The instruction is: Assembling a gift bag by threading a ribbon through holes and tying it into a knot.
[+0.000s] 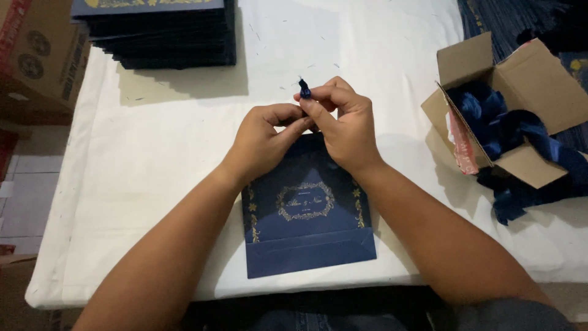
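A dark blue card (309, 230) with gold ornament lies flat on the white cloth (153, 171) in front of me. Both hands meet above its far edge. My right hand (343, 122) pinches a small piece of dark blue ribbon (304, 89) between thumb and fingers, its tip sticking up. My left hand (264, 138) pinches the same ribbon from the left, fingers curled tight against the right hand. The card's top edge is hidden under my hands.
A stack of dark blue cards (162, 30) sits at the far left of the cloth. An open cardboard box (520, 79) spilling blue ribbon (520, 178) stands at the right. Another cardboard box (37, 55) is off the left edge.
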